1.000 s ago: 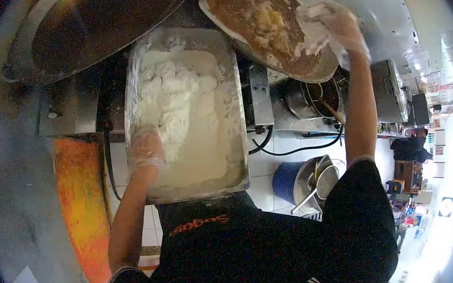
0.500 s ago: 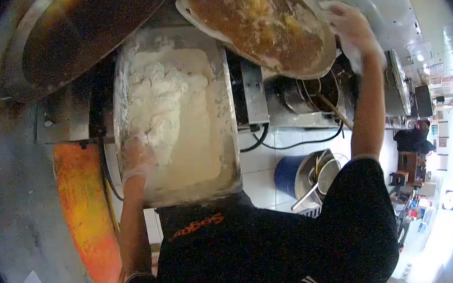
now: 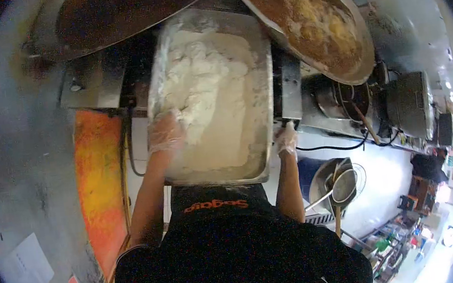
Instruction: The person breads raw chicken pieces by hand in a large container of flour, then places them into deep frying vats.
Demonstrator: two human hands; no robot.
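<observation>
A deep metal tray stands in front of me, with white flour spread in it and flour-coated lumps toward the back. My left hand, in a clear plastic glove, reaches over the tray's left side into the flour; its fingers are blurred and partly hidden there. My right hand, also gloved, is just outside the tray's right wall. Its fingers are closed at the lower front of the metal stove panel; what they grip is hidden.
A wide pan of bubbling oil with yellow pieces frying sits at the back right. Another dark oil pan is back left. A pot with a wooden handle stands right, and a strainer rests over a blue bucket below.
My right hand has come down from the frying pan's right rim to the stove front beside the tray. My left hand stays in the flour. The view has shifted.
</observation>
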